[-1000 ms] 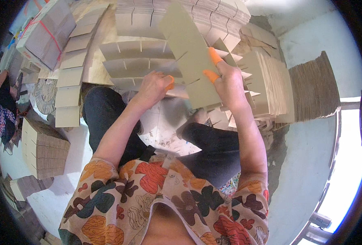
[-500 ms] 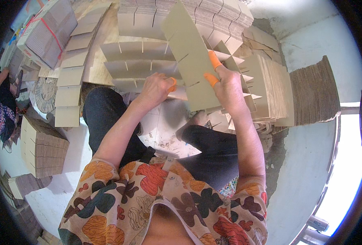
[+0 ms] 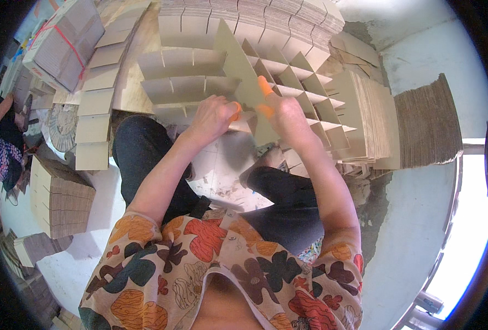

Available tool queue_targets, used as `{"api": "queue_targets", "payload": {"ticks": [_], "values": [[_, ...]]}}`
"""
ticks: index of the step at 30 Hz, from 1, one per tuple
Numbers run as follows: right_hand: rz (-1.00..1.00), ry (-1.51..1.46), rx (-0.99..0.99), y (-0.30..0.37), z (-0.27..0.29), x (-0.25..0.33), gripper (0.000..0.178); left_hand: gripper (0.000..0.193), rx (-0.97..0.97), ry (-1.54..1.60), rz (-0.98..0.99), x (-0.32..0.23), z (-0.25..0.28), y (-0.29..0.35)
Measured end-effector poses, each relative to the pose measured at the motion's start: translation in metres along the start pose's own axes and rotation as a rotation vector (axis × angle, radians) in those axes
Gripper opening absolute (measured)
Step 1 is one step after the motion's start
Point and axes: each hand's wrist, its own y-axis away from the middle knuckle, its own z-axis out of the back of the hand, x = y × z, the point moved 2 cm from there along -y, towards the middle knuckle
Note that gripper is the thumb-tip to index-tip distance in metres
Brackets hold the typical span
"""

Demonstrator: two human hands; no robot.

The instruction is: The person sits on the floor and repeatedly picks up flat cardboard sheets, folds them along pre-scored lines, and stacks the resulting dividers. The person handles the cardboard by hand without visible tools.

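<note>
My right hand [image 3: 288, 118], with orange finger covers on thumb and finger, pinches a long slotted cardboard strip [image 3: 234, 60]. The strip stands on edge, running away from me across the right ends of several parallel cardboard strips [image 3: 172, 89]. Whether its slots are seated on them, I cannot tell. My left hand [image 3: 212, 116], one orange cover showing, is closed around the nearest parallel strip [image 3: 170, 114]; its fingertips are partly hidden. Just right of the held strip, crossed pieces form a cardboard divider grid [image 3: 313, 84] with open cells, partly behind my right hand.
Stacked slotted cardboard [image 3: 200, 30] stands at the back. More stacks [image 3: 368, 118] [image 3: 425, 124] rise at the right by the wall. On the left lie overlapping cardboard sheets [image 3: 95, 115], a taped carton [image 3: 65, 44] and another stack [image 3: 62, 198]. Another person [image 3: 4, 143] sits far left.
My right hand has moved left, bringing the strip lower and turning it more edge-on. More of the divider grid now shows behind it. My left hand has barely shifted.
</note>
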Motion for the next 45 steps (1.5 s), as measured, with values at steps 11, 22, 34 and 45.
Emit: {"api": "queue_targets", "payload": {"ticks": [11, 22, 34, 45], "values": [[0.137, 0.212, -0.009, -0.009, -0.008, -0.005, 0.058, 0.014, 0.068, 0.039, 0.056, 0.007, -0.005, -0.004], [0.087, 0.245, 0.007, 0.000, -0.020, -0.003, 0.040, 0.016, 0.074, 0.037, -0.015, 0.006, -0.002, -0.008], [0.138, 0.246, -0.047, 0.013, -0.012, 0.012, 0.042, 0.009, 0.180, -0.424, 0.108, 0.123, 0.034, -0.088], [-0.051, 0.227, 0.054, -0.002, -0.006, -0.012, 0.022, 0.006, -0.018, -0.194, -0.002, 0.096, 0.026, -0.091]]}}
